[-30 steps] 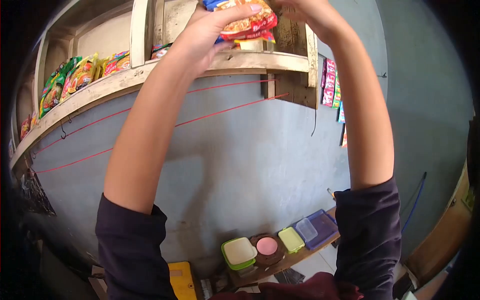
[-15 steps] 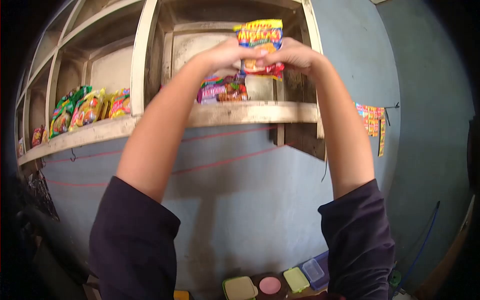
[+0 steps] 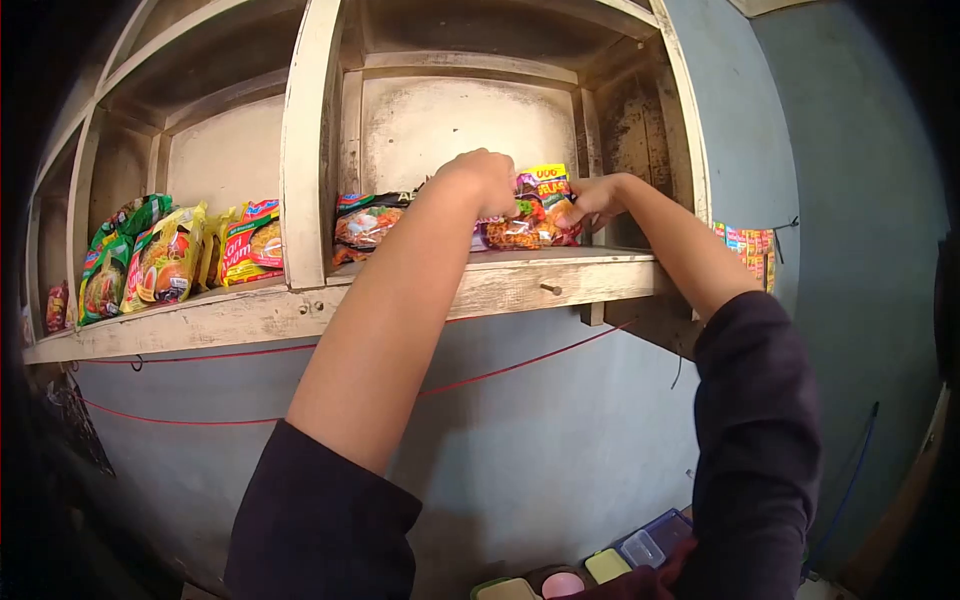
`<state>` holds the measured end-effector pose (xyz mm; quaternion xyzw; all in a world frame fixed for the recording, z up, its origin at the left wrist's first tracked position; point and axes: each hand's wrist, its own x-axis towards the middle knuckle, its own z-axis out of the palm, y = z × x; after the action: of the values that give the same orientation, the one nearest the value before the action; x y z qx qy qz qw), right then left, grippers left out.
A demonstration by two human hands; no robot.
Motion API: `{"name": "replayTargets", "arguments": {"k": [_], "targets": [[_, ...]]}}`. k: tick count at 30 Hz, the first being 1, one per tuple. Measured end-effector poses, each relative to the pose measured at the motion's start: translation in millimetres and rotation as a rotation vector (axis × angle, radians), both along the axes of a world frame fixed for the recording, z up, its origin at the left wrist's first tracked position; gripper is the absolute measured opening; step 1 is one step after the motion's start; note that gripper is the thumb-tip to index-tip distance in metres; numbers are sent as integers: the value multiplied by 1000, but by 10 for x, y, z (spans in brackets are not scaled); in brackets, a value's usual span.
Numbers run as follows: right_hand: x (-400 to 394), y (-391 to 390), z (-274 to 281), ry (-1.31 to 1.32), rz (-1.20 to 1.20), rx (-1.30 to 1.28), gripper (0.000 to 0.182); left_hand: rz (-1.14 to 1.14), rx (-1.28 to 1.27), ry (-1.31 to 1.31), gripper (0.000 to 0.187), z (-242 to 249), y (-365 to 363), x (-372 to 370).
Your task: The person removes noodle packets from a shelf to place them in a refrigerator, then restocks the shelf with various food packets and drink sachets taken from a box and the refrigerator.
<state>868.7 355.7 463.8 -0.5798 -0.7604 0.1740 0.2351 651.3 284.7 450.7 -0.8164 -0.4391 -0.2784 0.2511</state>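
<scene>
My right hand grips a yellow, blue and red instant noodle packet by its right side, thumb on the front. That packet now stands on the wooden shelf, at the right of the compartment. Just in front of it and to its left is a purple instant noodle packet with a picture of noodles. My left hand is curled over the top of the purple packet, its fingertips partly hidden. Left of that hand, a dark noodle packet lies partly behind my left forearm.
The white-painted wooden shelf has upright dividers. Yellow noodle packets and green ones fill the compartment to the left. Red cords run below the shelf. Sachet strips hang on the right wall. Plastic containers stand below.
Both hands have come down; the yellow packet, earlier held up between them, is now on the shelf in my right hand. My left hand has moved to the purple packet. The view has shifted.
</scene>
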Motion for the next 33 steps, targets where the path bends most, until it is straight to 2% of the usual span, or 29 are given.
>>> {"name": "replayTargets", "arguments": {"k": [1,3,4,6,7,8,10,11,12,15,17,18,20,21,22,23,24,25,26,27,28,29,30,31,33], "targets": [[-36,-27,-24,1,-1,-10,65,24,-6,34,36,4,-28,11],[-60,-27,-49,-141,-190,47,81,-9,-46,23,38,-10,-86,-1],[-64,-38,-61,-143,-194,40,81,-38,-75,14,41,-18,-92,-3],[-65,-46,-48,-395,-360,749,78,-49,-79,19,41,-34,-82,-14],[-69,-53,-38,-329,-214,911,64,-43,-66,6,39,-43,-87,-14],[-100,-68,-5,-333,-210,914,64,-38,-51,-7,36,-40,-98,-13],[-135,-72,-4,-563,119,893,54,-58,-39,-33,35,-45,-54,-25],[-151,-91,-41,-705,81,849,54,-79,-26,-55,33,-59,-61,-25],[-148,-68,-43,-702,79,842,54,-82,-32,-51,33,-62,-74,-24],[-169,-175,-32,-603,10,587,60,-163,30,-161,32,-42,-108,-61],[-223,-433,4,-334,-143,549,60,-302,241,-352,30,-9,-84,-114],[-174,-503,28,-332,-177,682,55,-404,343,-411,32,27,-103,-185],[-38,-683,-55,-366,-170,1159,41,-564,503,-513,37,-59,-256,-327],[-32,-872,-217,-156,-103,1290,36,-611,560,-555,39,-196,-500,-425],[-42,-1129,-476,-56,8,1524,32,-573,664,-446,33,-505,-945,-423],[-36,-1209,-767,220,221,1466,31,-830,322,-612,34,-870,-1260,-493],[-337,-1757,-1311,479,305,1371,30,-742,402,-584,36,-1247,-1465,-572],[-501,-1863,-1817,644,290,1371,28,-522,559,-674,40,-1643,-1391,-788],[-595,-1935,-2245,811,276,1350,26,-564,617,-617,33,-2116,-1573,-835],[-527,-1883,-2777,691,380,1284,24,-444,622,-440,33,-2562,-1798,-926],[-695,-1845,-3243,747,745,1252,28,-340,476,-423,35,-2993,-2016,-1027],[-932,-1861,-3737,852,850,1034,38,-271,299,-462,35,-3487,-2123,-1165],[-1167,-1763,-4110,926,1001,763,40,-227,201,-497,34,-3970,-2129,-1359],[-1391,-1698,-4516,939,1004,408,46,-98,48,-606,34,-4397,-2259,-1498],[-1946,-1718,-5264,1019,989,-196,52,177,-163,-998,33,-5190,-2639,-1748]]}}
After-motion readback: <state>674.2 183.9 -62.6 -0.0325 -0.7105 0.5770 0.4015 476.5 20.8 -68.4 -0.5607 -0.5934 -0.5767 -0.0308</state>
